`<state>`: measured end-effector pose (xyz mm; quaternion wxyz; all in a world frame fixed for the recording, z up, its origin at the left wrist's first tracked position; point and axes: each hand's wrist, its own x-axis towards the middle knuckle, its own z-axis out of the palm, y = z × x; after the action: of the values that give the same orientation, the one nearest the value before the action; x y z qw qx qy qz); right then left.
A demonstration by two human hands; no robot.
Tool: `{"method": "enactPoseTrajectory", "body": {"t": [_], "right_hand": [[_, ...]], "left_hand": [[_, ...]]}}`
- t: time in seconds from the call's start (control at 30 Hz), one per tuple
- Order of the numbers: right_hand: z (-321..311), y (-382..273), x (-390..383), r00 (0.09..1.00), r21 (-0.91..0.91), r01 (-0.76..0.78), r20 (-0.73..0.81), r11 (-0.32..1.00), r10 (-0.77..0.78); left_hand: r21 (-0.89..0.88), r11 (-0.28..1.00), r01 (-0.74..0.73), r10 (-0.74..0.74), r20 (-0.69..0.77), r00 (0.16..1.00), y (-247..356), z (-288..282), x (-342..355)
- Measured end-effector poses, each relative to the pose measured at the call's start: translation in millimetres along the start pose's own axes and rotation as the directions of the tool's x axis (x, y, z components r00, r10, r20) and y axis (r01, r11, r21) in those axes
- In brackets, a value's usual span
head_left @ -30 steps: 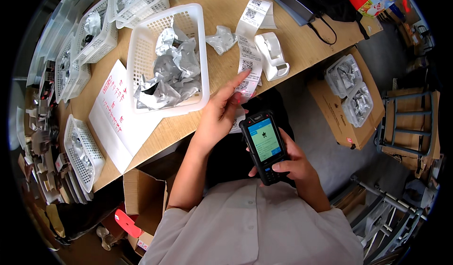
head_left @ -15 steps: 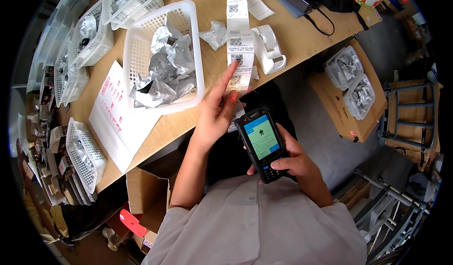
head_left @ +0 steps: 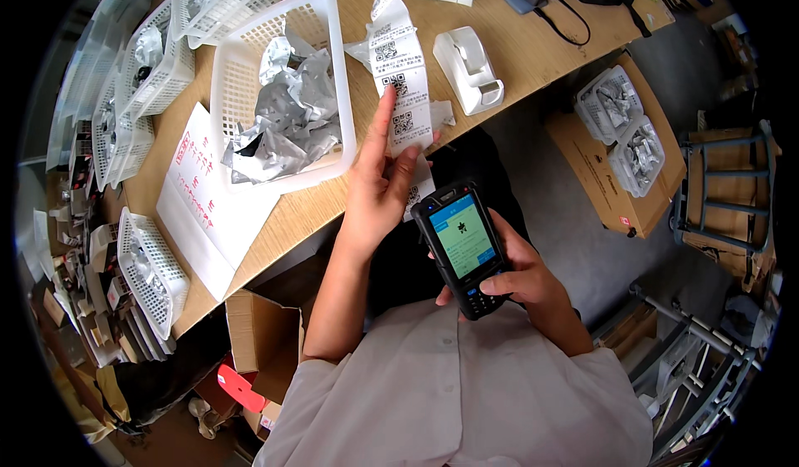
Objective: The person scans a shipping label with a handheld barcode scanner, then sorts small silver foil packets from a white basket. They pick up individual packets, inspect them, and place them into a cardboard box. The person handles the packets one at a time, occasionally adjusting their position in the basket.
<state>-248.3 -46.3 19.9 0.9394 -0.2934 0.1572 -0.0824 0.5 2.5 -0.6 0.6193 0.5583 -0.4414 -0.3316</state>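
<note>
A long white strip of printed labels (head_left: 408,55) with square codes curls over the table edge. My left hand (head_left: 374,196) grips it between the thumb and the fingers behind, with the index finger straight along its printed side. In my right hand (head_left: 526,282) is a black handheld barcode scanner (head_left: 463,235) with a lit green and blue screen. My right thumb rests on its keypad. Left of the strip stands a white plastic basket (head_left: 339,72) holding crumpled silver foil bags (head_left: 291,113). A white tape dispenser (head_left: 466,72) sits right of the strip.
Handwritten paper (head_left: 208,238) lies partly under the big basket. Smaller baskets (head_left: 154,271) line the table's left side. A cardboard box (head_left: 616,188) with two foil-filled baskets stands on the right, near a metal-framed stool (head_left: 732,186). An open carton (head_left: 266,334) is below the table's edge.
The label strip has shifted left, and its far end now bends to the right. My left hand has moved slightly left with it. The scanner stays almost in place.
</note>
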Motion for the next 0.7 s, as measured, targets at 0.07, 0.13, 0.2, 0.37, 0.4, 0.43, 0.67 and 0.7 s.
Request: {"method": "enactPoseTrajectory", "body": {"t": [0.07,0.13,0.2,0.37,0.4,0.43,0.67,0.7], "right_hand": [[2.5,-0.3,-0.1,1.000,-0.038,0.005,-0.013,0.999,-0.006],[5.0,-1.0,0.3,1.000,-0.060,0.005,-0.016,0.998,-0.006],[5.8,-2.3,1.8,1.000,-0.066,0.003,-0.010,0.998,-0.003],[0.2,-3.4,3.3,0.999,-0.079,0.002,0.041,0.997,0.001],[0.2,-3.1,3.7,0.999,-0.079,0.004,0.041,0.997,-0.001],[-0.7,-2.6,3.5,0.999,-0.078,0.002,0.043,0.997,0.001],[-2.5,-1.2,2.9,0.999,-0.042,-0.002,0.052,0.999,0.004],[-3.3,-0.8,3.0,0.999,-0.036,-0.005,0.053,0.999,0.006]], "left_hand": [[-0.018,1.000,-0.016,0.016,-0.005,1.000,0.7,0.9,-0.3],[-0.030,0.998,-0.063,0.063,-0.004,0.998,-0.7,0.6,-0.1],[-0.065,0.997,-0.037,0.038,0.003,0.999,-0.7,-2.0,-2.2],[-0.052,0.995,-0.082,0.083,0.012,0.997,1.4,-2.0,-3.0],[-0.073,0.996,-0.058,0.058,0.002,0.998,2.4,-1.1,-3.6],[-0.094,0.995,-0.035,0.034,-0.008,0.999,4.8,0.3,-4.4],[-0.049,0.998,-0.029,0.027,-0.042,0.999,-15.6,-3.2,-4.6],[-0.056,0.998,-0.030,0.027,-0.052,0.998,-13.4,-1.4,-4.2]]}}
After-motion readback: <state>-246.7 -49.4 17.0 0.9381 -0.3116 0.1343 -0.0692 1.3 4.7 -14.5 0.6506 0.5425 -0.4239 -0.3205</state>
